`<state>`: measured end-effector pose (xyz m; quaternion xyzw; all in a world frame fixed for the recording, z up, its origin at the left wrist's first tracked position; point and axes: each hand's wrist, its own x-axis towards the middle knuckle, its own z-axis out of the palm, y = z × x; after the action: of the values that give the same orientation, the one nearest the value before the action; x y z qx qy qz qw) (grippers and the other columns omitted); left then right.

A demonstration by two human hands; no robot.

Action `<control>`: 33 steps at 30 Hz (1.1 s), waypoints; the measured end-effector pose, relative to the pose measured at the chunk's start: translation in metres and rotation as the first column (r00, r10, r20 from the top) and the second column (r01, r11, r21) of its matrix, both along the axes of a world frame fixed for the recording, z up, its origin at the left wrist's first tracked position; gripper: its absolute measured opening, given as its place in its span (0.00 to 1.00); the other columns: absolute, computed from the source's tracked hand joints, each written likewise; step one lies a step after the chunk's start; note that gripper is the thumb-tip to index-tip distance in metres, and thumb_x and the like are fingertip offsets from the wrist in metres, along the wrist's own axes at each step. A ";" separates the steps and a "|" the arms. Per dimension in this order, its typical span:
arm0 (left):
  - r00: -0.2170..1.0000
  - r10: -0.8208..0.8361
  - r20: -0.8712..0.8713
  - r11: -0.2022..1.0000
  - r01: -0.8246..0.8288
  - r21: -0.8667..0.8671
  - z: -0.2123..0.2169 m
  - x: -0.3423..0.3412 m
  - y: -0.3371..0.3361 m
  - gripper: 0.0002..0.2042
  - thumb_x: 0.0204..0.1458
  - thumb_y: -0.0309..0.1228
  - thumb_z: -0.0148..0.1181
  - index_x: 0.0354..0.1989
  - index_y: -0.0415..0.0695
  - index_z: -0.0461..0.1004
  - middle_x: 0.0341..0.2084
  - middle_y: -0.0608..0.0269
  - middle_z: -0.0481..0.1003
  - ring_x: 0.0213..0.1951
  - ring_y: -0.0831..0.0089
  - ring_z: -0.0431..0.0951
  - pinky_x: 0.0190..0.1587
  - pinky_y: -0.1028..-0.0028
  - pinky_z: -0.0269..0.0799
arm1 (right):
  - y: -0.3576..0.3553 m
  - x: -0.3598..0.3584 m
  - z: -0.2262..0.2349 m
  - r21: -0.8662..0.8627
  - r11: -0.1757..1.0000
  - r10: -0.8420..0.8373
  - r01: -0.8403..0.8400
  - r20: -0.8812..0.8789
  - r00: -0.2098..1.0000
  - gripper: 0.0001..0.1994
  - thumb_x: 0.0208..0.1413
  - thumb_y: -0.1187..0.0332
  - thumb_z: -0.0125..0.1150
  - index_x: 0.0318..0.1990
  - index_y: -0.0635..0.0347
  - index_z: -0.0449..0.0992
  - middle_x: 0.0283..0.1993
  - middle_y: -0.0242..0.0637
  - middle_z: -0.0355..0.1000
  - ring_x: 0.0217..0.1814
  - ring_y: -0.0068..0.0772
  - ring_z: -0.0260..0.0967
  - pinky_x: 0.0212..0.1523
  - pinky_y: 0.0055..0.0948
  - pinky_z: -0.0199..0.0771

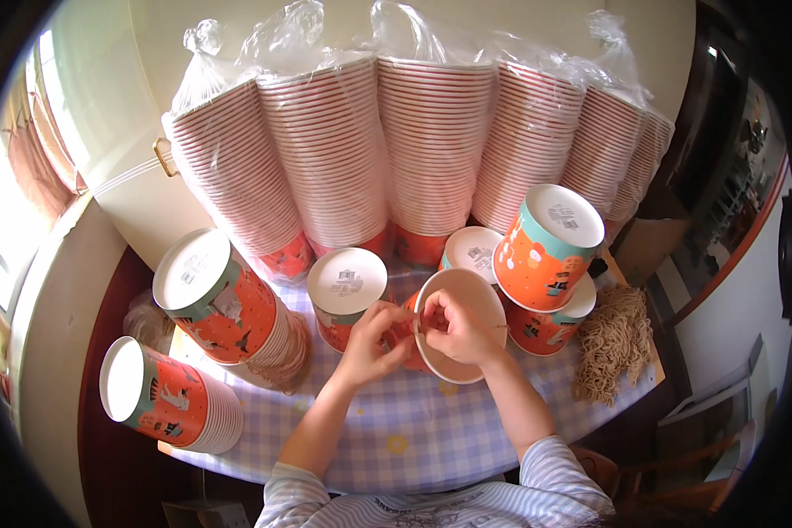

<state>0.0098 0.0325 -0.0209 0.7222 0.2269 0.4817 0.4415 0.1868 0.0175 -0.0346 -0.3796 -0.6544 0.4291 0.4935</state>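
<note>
An open paper bucket (463, 359), orange outside and pale inside, stands tilted with its mouth toward me. My left hand (374, 345) is closed in a pinch at the outside of its left rim. Reaching over the mouth, my right hand (456, 331) pinches at the inside of that same rim, its fingertips close to the left ones. What the fingertips hold is too small to make out. A short bit of cord (501, 326) shows at the bucket's right wall. Just behind my left hand, an upside-down bucket (348, 286) shows its white base.
Tall bucket stacks in clear plastic (436, 141) line the back. At left stand two upside-down stacks, one near (172, 400) and one farther (224, 299). Upturned buckets (546, 255) are piled at right beside a heap of beige cords (614, 348). A checked cloth (396, 453) covers the table.
</note>
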 end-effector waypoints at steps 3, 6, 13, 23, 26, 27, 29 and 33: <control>0.961 0.102 -0.256 0.921 0.007 0.390 0.010 -0.011 -0.002 0.16 0.34 0.21 0.58 0.36 0.43 0.72 0.35 0.56 0.66 0.36 0.65 0.71 0.35 0.72 0.71 | -0.003 -0.001 0.006 -0.023 0.998 0.053 -0.053 -0.007 0.999 0.10 0.45 0.80 0.53 0.34 0.61 0.61 0.32 0.29 0.62 0.34 0.17 0.62 0.35 0.19 0.66; 0.907 0.155 -0.392 0.900 0.035 0.435 0.028 -0.017 -0.013 0.13 0.34 0.24 0.60 0.33 0.44 0.73 0.34 0.58 0.66 0.35 0.64 0.71 0.34 0.70 0.71 | -0.006 0.003 0.014 -0.073 0.990 0.116 -0.124 -0.107 0.987 0.09 0.45 0.81 0.51 0.34 0.61 0.61 0.32 0.28 0.61 0.34 0.17 0.61 0.35 0.19 0.67; 0.781 0.374 -0.500 0.833 -0.046 0.551 0.033 -0.020 -0.020 0.07 0.36 0.28 0.63 0.26 0.44 0.75 0.31 0.63 0.67 0.33 0.66 0.72 0.29 0.71 0.71 | -0.011 0.007 0.020 -0.212 0.952 0.150 -0.222 -0.311 0.939 0.08 0.45 0.82 0.49 0.34 0.62 0.61 0.32 0.31 0.60 0.32 0.21 0.67 0.36 0.22 0.70; 0.928 0.087 -0.363 0.988 -0.127 -0.089 0.014 -0.012 -0.017 0.06 0.45 0.27 0.61 0.28 0.37 0.75 0.21 0.59 0.69 0.21 0.69 0.72 0.25 0.71 0.69 | -0.020 0.001 0.026 -0.078 0.996 0.041 -0.042 -0.004 0.999 0.05 0.50 0.83 0.45 0.31 0.63 0.59 0.31 0.31 0.60 0.26 0.20 0.69 0.25 0.19 0.70; 0.961 0.006 -0.277 0.951 -0.091 -0.297 0.009 -0.009 -0.019 0.06 0.45 0.27 0.61 0.28 0.36 0.74 0.21 0.58 0.70 0.22 0.73 0.73 0.24 0.74 0.67 | -0.021 0.000 0.027 0.086 0.996 -0.037 0.024 0.150 0.988 0.05 0.49 0.82 0.47 0.31 0.63 0.59 0.30 0.31 0.60 0.24 0.17 0.67 0.23 0.18 0.69; 0.961 0.004 -0.277 0.951 -0.089 -0.297 0.009 -0.008 -0.018 0.06 0.45 0.27 0.61 0.28 0.36 0.74 0.21 0.58 0.70 0.22 0.73 0.73 0.24 0.74 0.67 | -0.021 0.001 0.028 0.085 0.996 -0.039 0.026 0.150 0.988 0.05 0.49 0.82 0.47 0.31 0.63 0.59 0.30 0.31 0.60 0.24 0.17 0.67 0.23 0.18 0.69; 0.915 0.061 -0.399 0.987 -0.114 -0.110 0.011 -0.009 -0.017 0.06 0.44 0.26 0.61 0.28 0.36 0.74 0.22 0.61 0.71 0.22 0.76 0.71 0.24 0.77 0.66 | -0.019 0.003 0.027 0.153 0.987 -0.079 0.041 0.251 0.965 0.06 0.48 0.82 0.48 0.31 0.64 0.59 0.29 0.31 0.60 0.23 0.15 0.66 0.21 0.17 0.68; 0.920 0.136 -0.367 0.991 -0.127 0.050 0.015 -0.008 -0.017 0.06 0.44 0.26 0.62 0.28 0.37 0.74 0.21 0.64 0.71 0.22 0.80 0.69 0.25 0.78 0.65 | -0.016 0.005 0.024 0.190 0.981 -0.094 0.038 0.296 0.951 0.06 0.48 0.81 0.49 0.30 0.63 0.60 0.29 0.30 0.61 0.23 0.14 0.64 0.20 0.17 0.69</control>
<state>0.0019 0.0153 -0.0055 0.7885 0.3478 0.3686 0.3485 0.1915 0.0013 -0.0109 -0.4162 -0.7455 0.2874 0.4340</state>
